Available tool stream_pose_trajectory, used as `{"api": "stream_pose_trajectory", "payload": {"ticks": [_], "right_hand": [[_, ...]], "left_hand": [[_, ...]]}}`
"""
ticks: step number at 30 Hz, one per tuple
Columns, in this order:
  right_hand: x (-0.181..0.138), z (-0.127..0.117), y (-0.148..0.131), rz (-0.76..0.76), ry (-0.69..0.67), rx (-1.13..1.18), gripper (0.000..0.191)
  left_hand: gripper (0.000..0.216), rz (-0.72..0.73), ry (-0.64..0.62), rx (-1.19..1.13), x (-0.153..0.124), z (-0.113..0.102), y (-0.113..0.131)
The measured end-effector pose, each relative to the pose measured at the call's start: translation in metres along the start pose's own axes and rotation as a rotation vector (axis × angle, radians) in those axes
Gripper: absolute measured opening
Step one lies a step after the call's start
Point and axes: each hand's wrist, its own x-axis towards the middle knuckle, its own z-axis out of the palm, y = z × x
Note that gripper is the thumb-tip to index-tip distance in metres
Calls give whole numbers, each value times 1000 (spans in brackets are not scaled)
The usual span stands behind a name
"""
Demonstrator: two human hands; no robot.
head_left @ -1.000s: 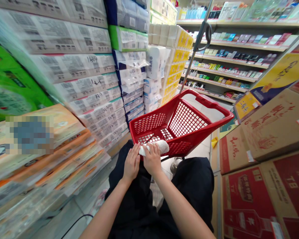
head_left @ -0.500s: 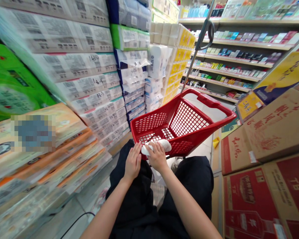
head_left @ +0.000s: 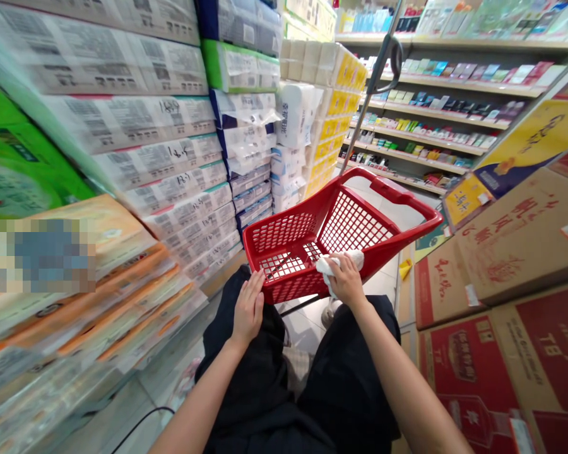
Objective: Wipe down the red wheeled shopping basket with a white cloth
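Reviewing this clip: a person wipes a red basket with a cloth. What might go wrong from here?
1. The red basket sits tilted, and the left hand only rests open by its near corner; pressure from the right hand may tip or slide it.
2. The white cloth could snag in the mesh.
3. The metal handle leans up near the shelves and might swing into them.

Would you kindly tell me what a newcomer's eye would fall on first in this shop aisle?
The bright red basket in the middle of the aisle stands out first, with the right hand holding a white cloth on its near right rim and the left hand open by its near left corner. Stacked tissue packs wall the left side, and cardboard boxes the right.
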Motion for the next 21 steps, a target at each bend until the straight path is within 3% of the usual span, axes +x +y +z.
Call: {"api": "stream_pose_trajectory", "payload": {"ticks": [8,17,21], "right_hand": [[3,12,-32,180,70,26,35],[12,38,-141,36,-33,127,51],[10,55,-159,20,39,97,48]], "left_hand": [[48,12,17,3,-2,3,-3],[49,22,-16,24,-3,2,-7],[50,34,-36,38,-2,0,-9]]}}
